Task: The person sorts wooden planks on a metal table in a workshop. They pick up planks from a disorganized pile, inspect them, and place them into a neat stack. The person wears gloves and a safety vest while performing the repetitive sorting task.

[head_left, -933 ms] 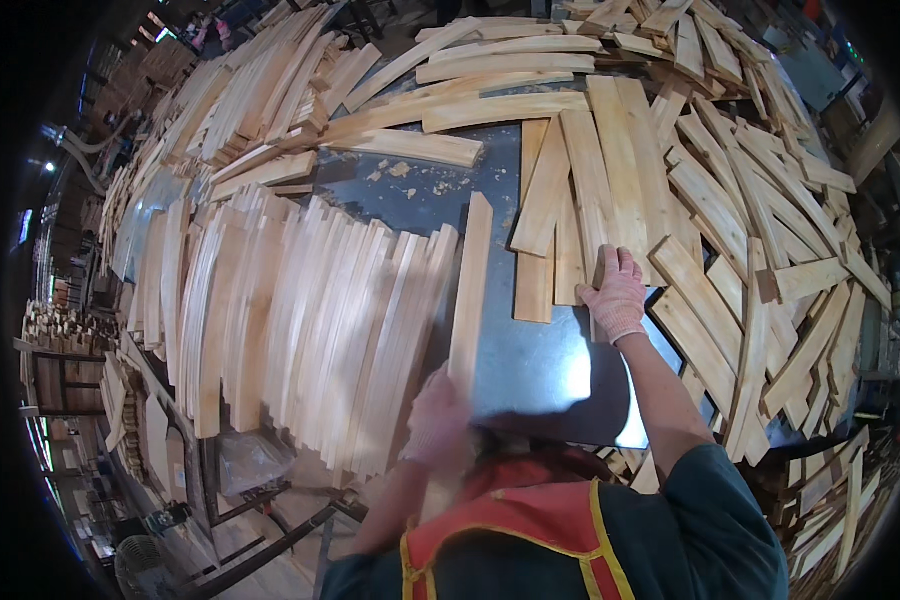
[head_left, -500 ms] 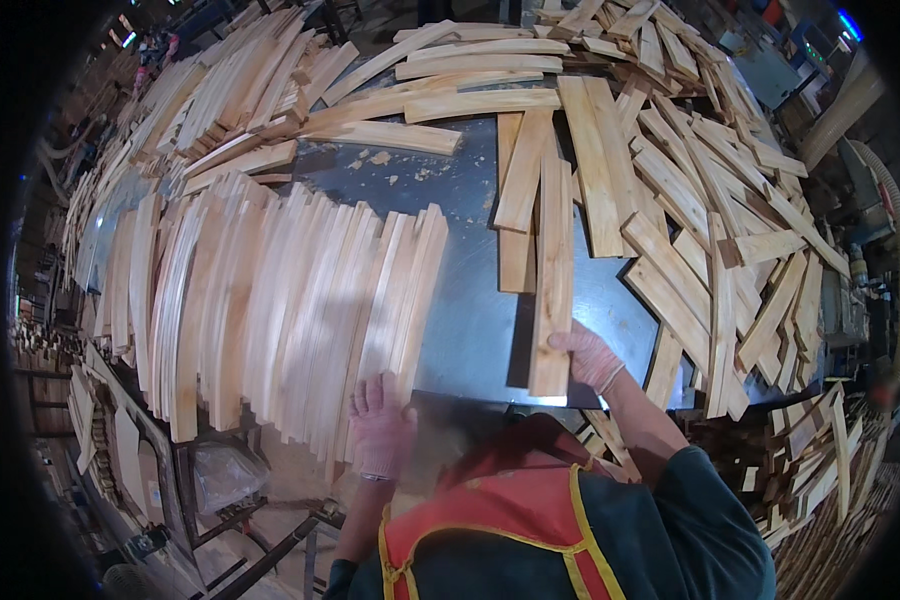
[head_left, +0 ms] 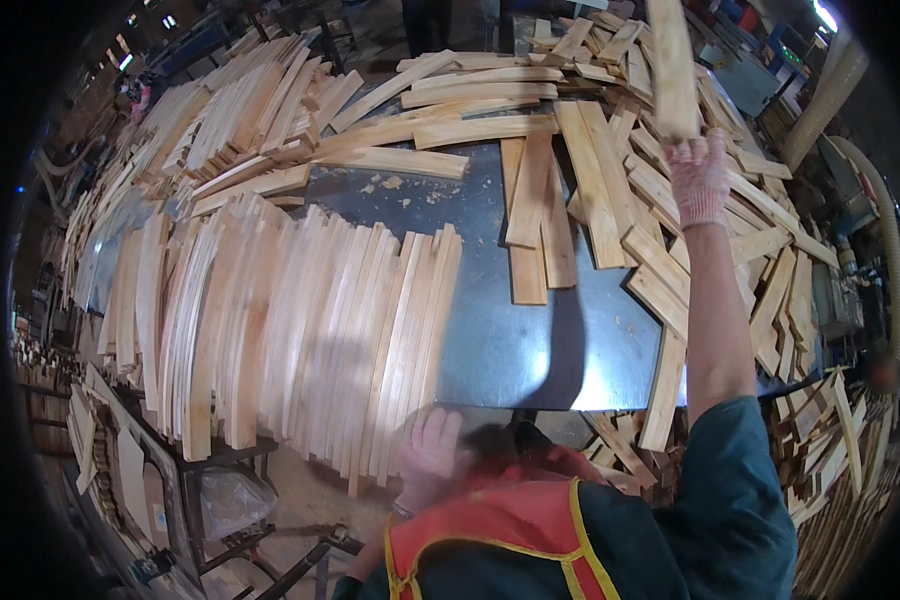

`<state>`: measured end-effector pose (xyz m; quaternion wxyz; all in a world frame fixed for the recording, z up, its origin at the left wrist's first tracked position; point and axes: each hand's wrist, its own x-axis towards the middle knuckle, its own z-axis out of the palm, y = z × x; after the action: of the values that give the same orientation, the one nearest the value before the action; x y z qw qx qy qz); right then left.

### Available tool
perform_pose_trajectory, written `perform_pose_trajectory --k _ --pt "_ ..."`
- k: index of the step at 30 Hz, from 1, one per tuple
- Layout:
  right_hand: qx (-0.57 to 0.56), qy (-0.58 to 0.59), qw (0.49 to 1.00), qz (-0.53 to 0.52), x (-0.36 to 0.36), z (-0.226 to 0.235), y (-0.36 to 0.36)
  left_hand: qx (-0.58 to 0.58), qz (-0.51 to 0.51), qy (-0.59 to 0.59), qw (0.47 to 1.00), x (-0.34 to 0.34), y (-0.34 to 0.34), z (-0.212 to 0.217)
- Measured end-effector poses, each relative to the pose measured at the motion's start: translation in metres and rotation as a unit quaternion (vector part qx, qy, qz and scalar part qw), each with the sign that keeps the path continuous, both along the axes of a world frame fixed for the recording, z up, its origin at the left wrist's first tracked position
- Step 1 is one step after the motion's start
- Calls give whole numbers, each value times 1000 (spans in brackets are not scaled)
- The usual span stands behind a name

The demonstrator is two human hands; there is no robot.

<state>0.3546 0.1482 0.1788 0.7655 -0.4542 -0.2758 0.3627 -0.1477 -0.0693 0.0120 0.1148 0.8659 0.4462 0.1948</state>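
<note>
My right hand (head_left: 697,178), in a pinkish knit glove, is stretched far out to the right. It is closed on the near end of a flat wooden board (head_left: 676,75), raised above the heap and pointing away from me. My left hand (head_left: 431,452), gloved too, is beside the near ends of a row of wooden strips (head_left: 320,330) at the table's front edge. Its fingers extend forward and nothing shows in them; its lower part is somewhat blurred. Several loose boards (head_left: 527,190) overlap on the table between the row and the heap.
A messy heap of boards (head_left: 670,285) covers the right side of the metal table (head_left: 500,350). More stacked strips (head_left: 240,100) are at the far left. Offcuts (head_left: 820,440) are piled low at the right. A ribbed hose (head_left: 895,250) hangs beyond them.
My right hand has lifted the board from the table's front edge and carried it up, forward and to the right. My left hand has shifted slightly right and nearer my body.
</note>
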Motion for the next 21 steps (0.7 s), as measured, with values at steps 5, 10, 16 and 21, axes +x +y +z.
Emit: perform_pose_trajectory --k 5,10,16,21 --pt "-208 -301 930 21 -44 -101 62 -10 42 0 999 36 13 -5" --pt "-458 -519 718 73 -135 -196 105 -142 67 64 986 63 18 -3" --pt "-484 -565 667 39 -134 -199 107 -165 87 41 982 76 37 12" --pt "-232 41 954 187 -75 -176 8 -163 80 -20 983 63 38 13"
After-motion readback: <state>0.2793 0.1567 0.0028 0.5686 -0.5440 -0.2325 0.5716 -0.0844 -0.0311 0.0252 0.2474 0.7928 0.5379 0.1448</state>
